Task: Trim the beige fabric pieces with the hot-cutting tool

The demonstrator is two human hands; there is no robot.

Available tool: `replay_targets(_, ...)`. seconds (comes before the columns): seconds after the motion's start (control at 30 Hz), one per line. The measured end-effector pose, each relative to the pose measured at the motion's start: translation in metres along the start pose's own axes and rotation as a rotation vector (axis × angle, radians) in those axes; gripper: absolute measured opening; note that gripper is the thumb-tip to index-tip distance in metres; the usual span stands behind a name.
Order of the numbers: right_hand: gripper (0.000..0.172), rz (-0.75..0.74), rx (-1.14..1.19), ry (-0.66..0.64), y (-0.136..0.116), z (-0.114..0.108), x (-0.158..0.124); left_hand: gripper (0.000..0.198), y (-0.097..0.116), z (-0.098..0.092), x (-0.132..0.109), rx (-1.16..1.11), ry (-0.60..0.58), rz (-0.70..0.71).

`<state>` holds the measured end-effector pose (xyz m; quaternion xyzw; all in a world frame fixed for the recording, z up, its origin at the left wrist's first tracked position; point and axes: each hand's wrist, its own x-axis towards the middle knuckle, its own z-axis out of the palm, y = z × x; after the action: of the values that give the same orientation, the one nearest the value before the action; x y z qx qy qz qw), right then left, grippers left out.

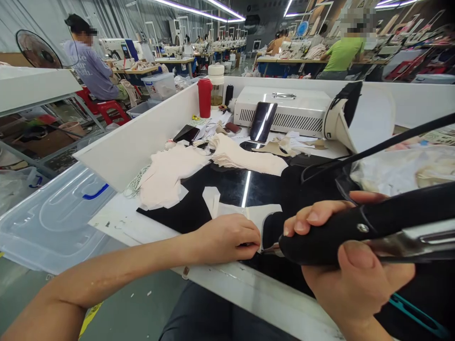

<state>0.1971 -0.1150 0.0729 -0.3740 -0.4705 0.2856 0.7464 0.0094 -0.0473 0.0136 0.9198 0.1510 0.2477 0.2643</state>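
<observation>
Close in front of me on the bench, my left hand (236,237) is closed at the near edge of a cut off-white fabric piece (241,210), its fingertips pinching down there. The piece lies partly on a dark glossy plate (227,182). My right hand (355,279) is wrapped round a thick black-bodied tool (327,237) with a screw and a silver metal arm along its side. Between the tool's rounded end and my left fingertips a thin metal tip (273,250) shows; I cannot tell what it belongs to. Black cloth (177,210) lies beneath.
Stacks of pale pink fabric pieces (163,173) lie beyond. At the back stand a white metal box (284,104), a phone (263,122) and a red bottle (204,98). A black cable (401,137) crosses the right. A teal-handled item (419,315) lies lower right. Other people sit farther off.
</observation>
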Motion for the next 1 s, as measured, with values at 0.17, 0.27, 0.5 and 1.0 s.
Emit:
replay_targets(0.17, 0.058, 0.005, 0.117, 0.059, 0.0, 0.002, 0.004, 0.02, -0.002, -0.002, -0.001, -0.016, -0.013, 0.007)
replay_targets(0.27, 0.06, 0.017, 0.135, 0.094, -0.002, 0.005, 0.006, 0.027, -0.003, -0.005, 0.0, -0.011, -0.038, -0.004)
replay_targets(0.5, 0.065, 0.051, 0.152, 0.147, -0.005, 0.007, 0.006, 0.02, -0.005, -0.008, 0.007, 0.107, -0.085, -0.035)
replay_targets(1.0, 0.064, 0.043, 0.108, 0.129, -0.007, 0.008, 0.008, 0.026, -0.007, -0.006, 0.008, 0.258, -0.019, 0.21)
